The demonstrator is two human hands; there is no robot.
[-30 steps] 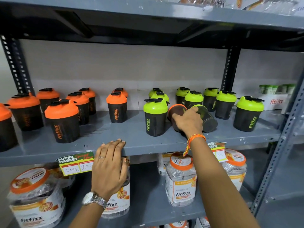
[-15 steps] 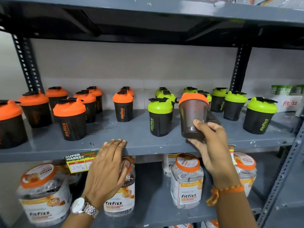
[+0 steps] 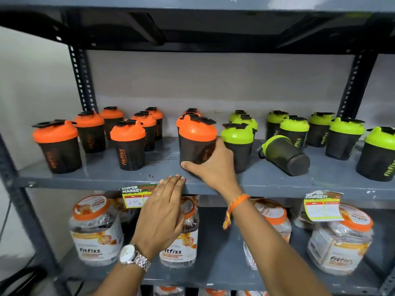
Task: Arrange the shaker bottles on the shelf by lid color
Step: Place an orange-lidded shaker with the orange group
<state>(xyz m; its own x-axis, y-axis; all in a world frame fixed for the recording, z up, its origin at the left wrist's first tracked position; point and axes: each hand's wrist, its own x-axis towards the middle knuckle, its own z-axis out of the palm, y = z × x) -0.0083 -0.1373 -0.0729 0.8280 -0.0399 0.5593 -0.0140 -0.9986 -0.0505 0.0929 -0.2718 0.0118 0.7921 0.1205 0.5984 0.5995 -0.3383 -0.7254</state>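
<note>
Having carried the orange-lidded shaker over from the green group, the right hand grips it upright on the shelf beside the orange bottles, while the left hand rests flat, holding nothing; a green-lidded bottle lies toppled.

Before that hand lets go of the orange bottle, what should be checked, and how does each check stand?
1. Grip: right hand is wrapped around the orange bottle. Ok.
2. Upright: the bottle stands straight, lid up. Ok.
3. Right group: it sits at the orange side's edge, green bottle to its right. Ok.
4. Base fully down on the shelf: hidden by the fingers. Cannot tell.
5. Left hand is out of the way, resting on the shelf's front edge. Ok.
6. All bottles standing: tipped bottle lies on its side among the green ones. Not ok.
</note>
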